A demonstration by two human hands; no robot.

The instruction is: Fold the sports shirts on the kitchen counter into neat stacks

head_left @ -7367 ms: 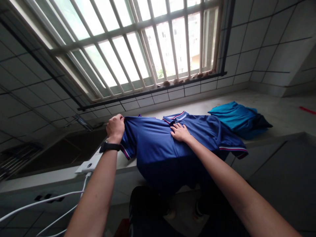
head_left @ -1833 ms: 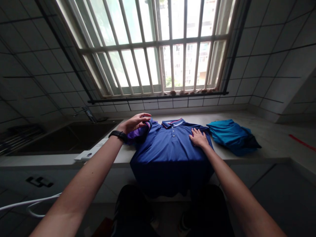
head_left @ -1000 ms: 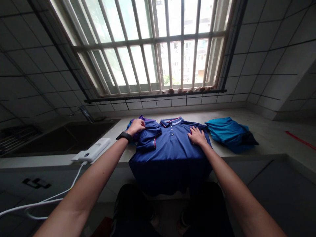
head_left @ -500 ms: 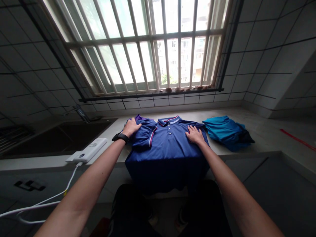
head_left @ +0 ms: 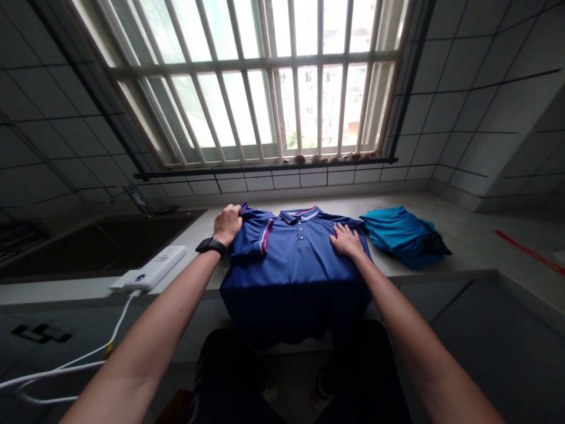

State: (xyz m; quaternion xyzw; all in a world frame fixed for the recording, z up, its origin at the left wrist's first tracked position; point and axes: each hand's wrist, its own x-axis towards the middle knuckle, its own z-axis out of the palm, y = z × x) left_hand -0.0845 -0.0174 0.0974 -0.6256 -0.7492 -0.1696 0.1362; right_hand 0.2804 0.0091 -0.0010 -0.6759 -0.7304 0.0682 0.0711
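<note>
A navy polo shirt [head_left: 295, 253] lies front up on the counter, its collar towards the window and its lower part hanging over the front edge. Its left sleeve is folded inward, with the red-and-white striped cuff showing. My left hand [head_left: 228, 225], with a black watch at the wrist, is closed on the shirt's left shoulder edge; the fingertips are hidden. Some purple cloth [head_left: 252, 209] peeks out beside that hand. Flat on the right side of the shirt's chest rests my right hand [head_left: 347, 240], fingers spread.
A folded teal garment [head_left: 401, 235] lies right of the shirt. To the left are a dark sink [head_left: 101, 244], a faucet [head_left: 139, 200] and a white power bank [head_left: 156, 268] with a cable. A red strip [head_left: 527, 250] lies far right. A barred window [head_left: 265, 112] stands behind.
My left hand has slid a little to the left and its fingers have curled in at the shirt's edge. The folded sleeve has shifted left with it. My right hand stays on the chest.
</note>
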